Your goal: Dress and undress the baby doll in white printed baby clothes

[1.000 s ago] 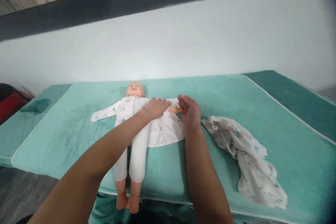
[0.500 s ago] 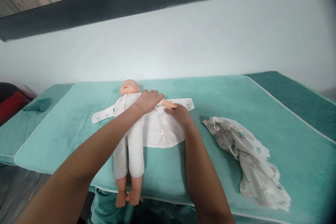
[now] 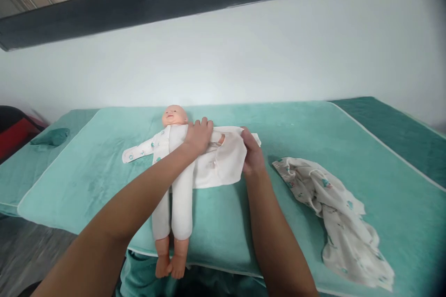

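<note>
A baby doll [image 3: 181, 204] in a white body suit lies on its back, head toward the wall. Its arm on the left is in the sleeve of a patterned baby shirt [image 3: 223, 174], whose other half is spread out to the right, plain white side showing. My left hand [image 3: 199, 137] is closed over the doll's upper arm by the shoulder, thumb hidden. With my right hand [image 3: 253, 152] I grip the edge of the shirt's right half, fingers partly behind the cloth. A bit of the doll's other arm [image 3: 221, 139] shows through the shirt opening.
Crumpled patterned baby trousers [image 3: 334, 213] lie right of my right forearm. A green padded mat [image 3: 87, 171] covers the table up to the white wall [image 3: 223, 65]. At the far left are a small green cushion [image 3: 51, 137] and a red and black object [image 3: 16, 134].
My right hand went from beside the doll's hand to the shirt's edge and lifted the cloth over the doll's forearm. My left hand shifted slightly left and stays on the doll.
</note>
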Demonstrator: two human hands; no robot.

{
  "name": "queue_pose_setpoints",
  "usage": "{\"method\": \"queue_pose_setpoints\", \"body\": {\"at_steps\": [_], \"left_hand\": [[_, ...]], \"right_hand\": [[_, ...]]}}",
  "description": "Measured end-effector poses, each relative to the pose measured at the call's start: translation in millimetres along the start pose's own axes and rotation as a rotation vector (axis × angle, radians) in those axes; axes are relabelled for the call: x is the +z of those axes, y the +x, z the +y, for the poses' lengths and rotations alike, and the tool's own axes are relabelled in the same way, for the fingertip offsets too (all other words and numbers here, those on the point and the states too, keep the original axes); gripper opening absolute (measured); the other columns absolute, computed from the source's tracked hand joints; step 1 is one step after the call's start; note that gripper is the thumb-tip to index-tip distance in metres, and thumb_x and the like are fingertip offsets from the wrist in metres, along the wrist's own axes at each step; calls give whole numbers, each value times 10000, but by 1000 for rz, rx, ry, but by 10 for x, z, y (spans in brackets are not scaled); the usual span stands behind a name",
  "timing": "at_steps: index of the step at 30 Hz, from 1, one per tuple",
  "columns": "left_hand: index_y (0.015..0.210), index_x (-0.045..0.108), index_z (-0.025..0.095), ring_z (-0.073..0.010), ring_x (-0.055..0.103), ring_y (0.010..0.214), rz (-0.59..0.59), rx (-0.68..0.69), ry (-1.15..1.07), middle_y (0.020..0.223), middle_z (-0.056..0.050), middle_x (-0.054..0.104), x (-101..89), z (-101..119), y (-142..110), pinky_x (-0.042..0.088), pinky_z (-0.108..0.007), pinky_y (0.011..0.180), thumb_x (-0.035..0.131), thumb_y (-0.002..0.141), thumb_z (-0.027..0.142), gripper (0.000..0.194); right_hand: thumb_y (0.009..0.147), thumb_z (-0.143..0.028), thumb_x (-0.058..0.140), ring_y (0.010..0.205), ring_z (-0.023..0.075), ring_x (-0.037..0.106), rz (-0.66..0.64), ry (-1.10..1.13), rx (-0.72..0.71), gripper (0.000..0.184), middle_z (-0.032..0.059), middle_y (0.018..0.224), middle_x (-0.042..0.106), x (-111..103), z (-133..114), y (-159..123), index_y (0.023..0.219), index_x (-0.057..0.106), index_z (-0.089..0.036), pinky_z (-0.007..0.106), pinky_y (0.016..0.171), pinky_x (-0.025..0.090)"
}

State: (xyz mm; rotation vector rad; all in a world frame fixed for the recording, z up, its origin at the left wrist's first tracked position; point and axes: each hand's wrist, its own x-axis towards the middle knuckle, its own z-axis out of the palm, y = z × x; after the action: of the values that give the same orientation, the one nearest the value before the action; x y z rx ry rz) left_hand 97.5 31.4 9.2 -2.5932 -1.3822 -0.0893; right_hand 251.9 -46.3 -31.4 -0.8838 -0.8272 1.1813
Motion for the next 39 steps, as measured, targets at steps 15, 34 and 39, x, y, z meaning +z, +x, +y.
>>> {"method": "queue_pose_setpoints", "body": {"at_steps": [15, 34, 39], "left_hand": [[788, 615, 216, -227, 620, 985, 324, -167, -571, 967, -48, 701, -183, -991, -215, 497, -372, 887, 437, 843, 107, 215], [1239, 642, 241, -239, 517, 1343, 297, -148, -376, 1426, -90, 588, 33, -967, -1313, 408, -433, 1117, 365, 1056, 401, 368], [1384, 542, 233, -284, 493, 1376, 224, -342, -256, 1484, -123, 555, 382, -1407, -1732, 369, -480, 1151, 396, 1016, 295, 401]], "right_hand": [[799, -361, 826, 1054, 206, 641, -1093, 31, 257, 628, 115, 1274, 657, 424, 165, -299, 1379, 608, -254, 308, 808, 510], [751, -449, 792, 767, 189, 591, -284, -24, 24, 285, 36, 895, 677, 297, 143, -149, 951, 724, -258, 369, 783, 515], [826, -585, 690, 613, 174, 593, -27, -197, -10, 356, 13, 714, 664, 237, 283, -68, 823, 672, -229, 334, 646, 482]]}}
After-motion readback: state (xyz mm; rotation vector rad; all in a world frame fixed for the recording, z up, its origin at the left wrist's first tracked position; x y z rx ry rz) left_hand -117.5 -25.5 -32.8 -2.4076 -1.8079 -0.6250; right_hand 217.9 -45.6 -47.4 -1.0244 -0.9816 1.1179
